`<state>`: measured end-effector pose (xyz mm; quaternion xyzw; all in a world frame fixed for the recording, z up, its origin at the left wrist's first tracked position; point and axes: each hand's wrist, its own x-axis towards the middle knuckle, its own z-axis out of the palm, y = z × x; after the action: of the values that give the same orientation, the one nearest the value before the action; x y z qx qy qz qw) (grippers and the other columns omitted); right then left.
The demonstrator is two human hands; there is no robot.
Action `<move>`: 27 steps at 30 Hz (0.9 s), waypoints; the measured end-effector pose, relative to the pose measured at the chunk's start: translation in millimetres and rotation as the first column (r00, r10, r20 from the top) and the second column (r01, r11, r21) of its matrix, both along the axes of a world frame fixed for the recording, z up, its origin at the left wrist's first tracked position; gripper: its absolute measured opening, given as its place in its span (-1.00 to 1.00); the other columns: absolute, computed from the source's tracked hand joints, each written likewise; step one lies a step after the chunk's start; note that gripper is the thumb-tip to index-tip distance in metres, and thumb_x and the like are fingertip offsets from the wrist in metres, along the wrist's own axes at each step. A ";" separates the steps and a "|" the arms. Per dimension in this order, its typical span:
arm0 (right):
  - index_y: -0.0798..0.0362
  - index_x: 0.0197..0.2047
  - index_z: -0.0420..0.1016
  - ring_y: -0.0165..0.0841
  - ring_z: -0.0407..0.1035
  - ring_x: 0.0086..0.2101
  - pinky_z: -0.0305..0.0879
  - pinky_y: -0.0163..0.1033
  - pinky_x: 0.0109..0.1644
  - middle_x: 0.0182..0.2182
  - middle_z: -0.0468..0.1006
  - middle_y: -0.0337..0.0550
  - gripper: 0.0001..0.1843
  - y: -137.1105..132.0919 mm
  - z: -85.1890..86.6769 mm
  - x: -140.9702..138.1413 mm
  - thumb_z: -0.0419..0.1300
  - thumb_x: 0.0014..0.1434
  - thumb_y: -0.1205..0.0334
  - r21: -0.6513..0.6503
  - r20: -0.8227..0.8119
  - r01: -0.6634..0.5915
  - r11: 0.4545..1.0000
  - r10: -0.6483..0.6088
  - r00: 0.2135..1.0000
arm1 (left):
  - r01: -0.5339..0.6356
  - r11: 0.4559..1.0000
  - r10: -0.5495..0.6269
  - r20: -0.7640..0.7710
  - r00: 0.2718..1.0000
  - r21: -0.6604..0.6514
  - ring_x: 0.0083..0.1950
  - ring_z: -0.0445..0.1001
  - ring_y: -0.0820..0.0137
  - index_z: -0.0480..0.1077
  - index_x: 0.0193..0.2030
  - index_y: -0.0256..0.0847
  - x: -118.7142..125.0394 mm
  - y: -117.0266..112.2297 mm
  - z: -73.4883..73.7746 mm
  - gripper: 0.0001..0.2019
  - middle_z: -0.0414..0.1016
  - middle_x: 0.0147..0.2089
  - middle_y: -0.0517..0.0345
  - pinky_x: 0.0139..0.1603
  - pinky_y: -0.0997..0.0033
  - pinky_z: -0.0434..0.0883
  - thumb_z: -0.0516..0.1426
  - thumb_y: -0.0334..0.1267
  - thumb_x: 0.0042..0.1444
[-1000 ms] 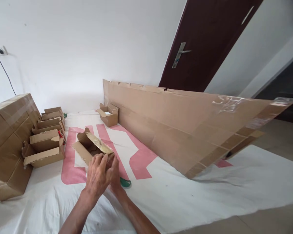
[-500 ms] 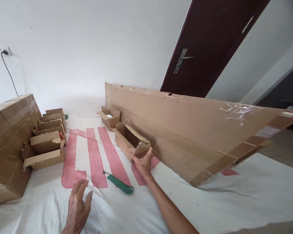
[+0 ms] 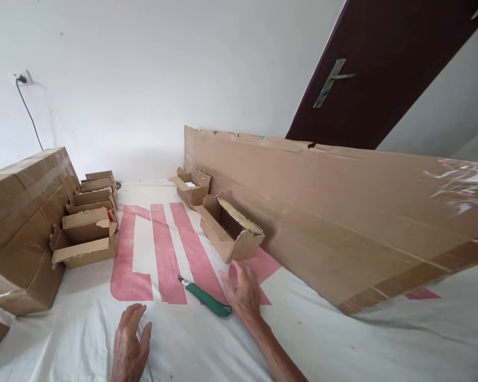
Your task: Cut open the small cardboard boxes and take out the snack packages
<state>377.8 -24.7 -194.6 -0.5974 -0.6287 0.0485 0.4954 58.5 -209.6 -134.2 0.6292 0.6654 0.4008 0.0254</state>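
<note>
My right hand (image 3: pixel 244 291) is open and empty, its fingers curved just in front of an open cardboard box (image 3: pixel 230 233) and apart from it. That box is long and narrow, with torn edges, and leans near a tall cardboard panel (image 3: pixel 302 212). Left of my right hand lies a utility knife (image 3: pixel 207 300) with a green handle, its tip pointing away from me to the left. My left hand (image 3: pixel 129 339) hovers over the cloth at the bottom, open, holding nothing, with thumb and fingers apart.
Several open cardboard boxes (image 3: pixel 85 252) stand in a row at the left, beside a large taped carton (image 3: pixel 27 228). Behind the nearer right box sits a smaller open box (image 3: pixel 193 191) with something white inside. White cloth with pink print (image 3: pixel 163 254) covers the surface.
My right hand has let go of the open box and drawn back toward me. My left hand stays nearly in place. The view has turned slightly.
</note>
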 end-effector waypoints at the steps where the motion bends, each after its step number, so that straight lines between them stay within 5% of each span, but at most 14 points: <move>1: 0.07 0.11 0.51 0.05 0.43 0.07 0.37 0.15 0.20 0.02 0.58 0.19 -0.44 -9.7 0.9 -5.7 0.07 0.42 -0.25 -0.049 0.063 -0.095 0.994 0.098 0.993 | -0.004 1.000 0.004 0.002 1.000 -0.002 0.11 0.71 0.06 0.66 0.11 -0.10 -0.7 -1.8 -1.5 -0.67 0.69 0.13 -0.13 0.11 0.00 0.70 0.14 -0.16 0.33; 4: -0.03 -0.18 0.52 -0.09 0.46 -0.15 0.41 -0.02 -0.03 -0.22 0.59 -0.02 -0.68 -31.3 8.3 -22.9 0.17 0.41 -0.11 -0.191 0.204 -0.283 0.940 0.321 0.925 | -0.009 1.000 0.009 0.002 1.000 -0.005 0.10 0.71 0.06 0.65 0.10 -0.10 -3.1 -7.1 -4.1 -0.68 0.69 0.13 -0.13 0.10 0.00 0.71 0.14 -0.16 0.34; 10: -0.03 -0.21 0.52 -0.15 0.49 -0.20 0.35 -0.13 -0.18 -0.25 0.57 -0.09 -0.88 -44.1 22.4 -42.4 0.21 0.35 0.15 -0.272 0.283 -0.364 0.891 0.435 0.855 | -0.020 1.000 0.020 -0.005 1.000 -0.003 0.06 0.72 0.09 0.64 0.07 -0.11 -9.5 -20.0 -7.4 -0.71 0.69 0.08 -0.13 0.04 0.04 0.72 0.13 -0.23 0.35; 15: -0.03 -0.26 0.48 -0.18 0.48 -0.25 0.34 -0.15 -0.22 -0.29 0.56 -0.09 -0.76 -46.4 21.7 -54.6 0.11 0.42 0.10 -0.250 0.268 -0.397 0.883 0.457 0.848 | -0.045 0.999 0.045 -0.018 0.999 -0.018 0.06 0.71 0.09 0.63 0.07 -0.13 -12.2 -32.1 -8.9 -0.71 0.69 0.07 -0.14 0.05 0.03 0.72 0.12 -0.27 0.33; 21: -0.04 -0.08 0.57 -0.14 0.49 -0.20 0.37 -0.11 -0.16 -0.26 0.60 -0.06 -0.68 -52.6 22.0 -81.5 0.06 0.47 -0.01 -0.174 0.234 -0.487 0.856 0.516 0.824 | -0.097 0.995 0.097 -0.002 0.995 -0.030 0.08 0.69 0.10 0.61 0.08 -0.13 -12.4 -49.2 -4.7 -0.71 0.68 0.07 -0.13 0.10 -0.01 0.69 0.13 -0.33 0.31; 27: 0.02 -0.12 0.58 -0.06 0.45 -0.21 0.33 -0.04 -0.15 -0.28 0.60 0.01 -0.58 -60.8 3.3 -85.4 0.03 0.48 -0.09 -0.077 0.375 -0.474 0.877 0.466 0.801 | -0.224 0.973 0.223 -0.025 0.975 -0.059 0.10 0.65 0.13 0.56 0.11 -0.12 -21.1 -80.0 8.2 -0.66 0.65 0.08 -0.10 0.13 -0.03 0.66 0.13 -0.43 0.25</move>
<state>292.4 -85.4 -191.3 -0.4154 -0.8417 0.0460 0.3418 37.4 -289.6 -126.0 0.5530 0.7441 0.3747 -0.0068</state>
